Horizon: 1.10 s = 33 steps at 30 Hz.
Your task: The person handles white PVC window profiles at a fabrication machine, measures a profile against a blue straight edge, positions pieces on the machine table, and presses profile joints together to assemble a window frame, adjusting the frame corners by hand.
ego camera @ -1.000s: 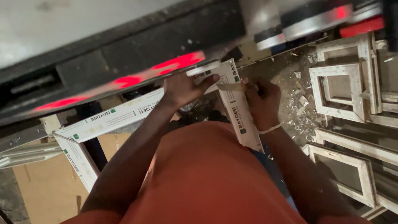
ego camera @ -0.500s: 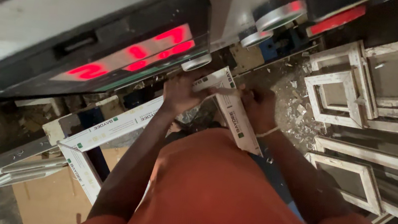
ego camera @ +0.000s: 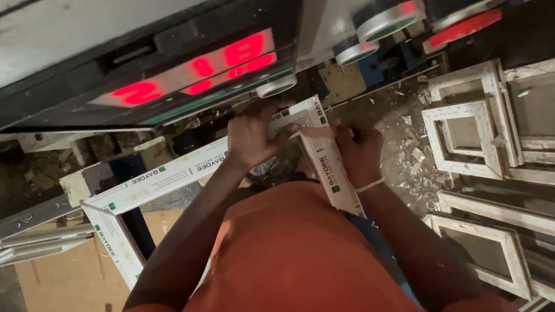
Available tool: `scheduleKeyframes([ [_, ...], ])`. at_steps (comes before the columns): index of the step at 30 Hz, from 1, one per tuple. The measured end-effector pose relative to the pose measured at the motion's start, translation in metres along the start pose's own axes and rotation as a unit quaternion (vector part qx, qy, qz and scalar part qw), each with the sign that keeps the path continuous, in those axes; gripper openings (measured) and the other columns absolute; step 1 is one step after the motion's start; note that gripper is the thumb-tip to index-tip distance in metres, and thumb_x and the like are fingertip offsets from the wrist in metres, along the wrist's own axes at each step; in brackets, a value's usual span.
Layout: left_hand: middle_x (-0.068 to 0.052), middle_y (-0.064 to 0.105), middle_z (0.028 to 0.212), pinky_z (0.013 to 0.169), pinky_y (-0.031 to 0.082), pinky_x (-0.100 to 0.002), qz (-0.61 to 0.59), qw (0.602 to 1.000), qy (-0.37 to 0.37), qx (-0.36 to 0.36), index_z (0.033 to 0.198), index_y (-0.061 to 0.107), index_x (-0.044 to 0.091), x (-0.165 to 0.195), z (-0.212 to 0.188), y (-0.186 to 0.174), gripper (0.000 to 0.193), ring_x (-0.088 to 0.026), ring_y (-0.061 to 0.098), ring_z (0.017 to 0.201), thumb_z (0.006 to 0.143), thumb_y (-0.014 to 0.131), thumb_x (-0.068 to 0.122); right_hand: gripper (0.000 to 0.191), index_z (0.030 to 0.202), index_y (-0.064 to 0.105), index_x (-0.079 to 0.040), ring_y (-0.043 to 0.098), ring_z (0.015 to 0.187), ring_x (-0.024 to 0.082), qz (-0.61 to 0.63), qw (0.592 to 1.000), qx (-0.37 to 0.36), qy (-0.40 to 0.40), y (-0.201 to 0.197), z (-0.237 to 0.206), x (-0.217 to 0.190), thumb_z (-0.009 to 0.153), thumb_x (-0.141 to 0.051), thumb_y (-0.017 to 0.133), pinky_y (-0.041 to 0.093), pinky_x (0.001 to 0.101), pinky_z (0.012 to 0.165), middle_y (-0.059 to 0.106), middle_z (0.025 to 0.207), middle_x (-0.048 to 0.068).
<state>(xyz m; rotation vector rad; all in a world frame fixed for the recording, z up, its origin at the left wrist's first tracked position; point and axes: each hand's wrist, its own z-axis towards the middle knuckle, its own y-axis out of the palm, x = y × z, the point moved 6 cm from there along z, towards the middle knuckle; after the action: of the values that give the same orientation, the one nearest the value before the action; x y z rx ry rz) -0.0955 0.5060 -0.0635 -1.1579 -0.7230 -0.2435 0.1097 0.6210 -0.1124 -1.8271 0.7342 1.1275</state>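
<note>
Hands meet at one corner of a white frame (ego camera: 220, 163) made of plastic window profile: the left hand (ego camera: 252, 135) is wrapped around the corner piece from the near side, fingers closed over it, and the right hand (ego camera: 359, 152) is closed on the short leg that slopes down towards the orange shirt (ego camera: 319, 274). That corner sits just under the machine (ego camera: 162, 57) with its glowing red display (ego camera: 196, 72), while the long leg runs away to the left over the cardboard (ego camera: 72, 279) on the floor. To do this well, I judge both grips should stay close to the joint so the two legs keep square, with fingers kept clear of the machine's round knobs (ego camera: 382, 21) just above. Finished frames (ego camera: 500, 120) lie stacked well apart to the right, among shavings (ego camera: 412, 151). Compared with half a second ago, both hands hold the same corner in much the same grip; the view has tilted so the red display sits more centrally and larger, and the frames at right have slid towards the edge.
</note>
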Motion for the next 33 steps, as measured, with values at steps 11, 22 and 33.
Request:
scheduleKeyframes([
  [11,-0.013,0.075,0.088,0.060,0.059,-0.047,0.113,0.974,-0.101,-0.169,0.138,0.056,0.022,-0.002,0.002,0.017,0.081,-0.029,0.075,0.072,0.074,0.081,0.064,0.037,0.082,0.069,0.005,0.051,0.055,0.010,0.015,0.999,0.033,0.020,-0.001,-0.010,-0.010,0.099,-0.027,0.069,0.042,0.0328,0.050,0.062,0.062,0.007],
  [22,-0.007,0.078,0.085,0.066,0.061,-0.046,0.140,0.961,-0.161,-0.178,0.132,0.066,0.033,-0.007,0.010,0.027,0.072,-0.026,0.076,0.074,0.074,0.073,0.074,0.036,0.091,0.073,0.004,0.060,0.061,0.012,0.042,0.996,0.043,0.070,0.000,-0.009,-0.015,0.098,-0.030,0.069,0.047,0.0325,0.054,0.069,0.070,0.011],
  [33,-0.005,0.079,0.084,0.069,0.060,-0.045,0.111,0.971,-0.157,-0.140,0.122,0.072,0.030,-0.007,0.012,0.027,0.063,-0.023,0.077,0.073,0.075,0.075,0.071,0.035,0.088,0.074,0.003,0.060,0.059,0.013,0.047,0.992,0.071,0.096,0.000,-0.005,-0.008,0.097,-0.031,0.069,0.046,0.0338,0.053,0.070,0.068,0.011],
])
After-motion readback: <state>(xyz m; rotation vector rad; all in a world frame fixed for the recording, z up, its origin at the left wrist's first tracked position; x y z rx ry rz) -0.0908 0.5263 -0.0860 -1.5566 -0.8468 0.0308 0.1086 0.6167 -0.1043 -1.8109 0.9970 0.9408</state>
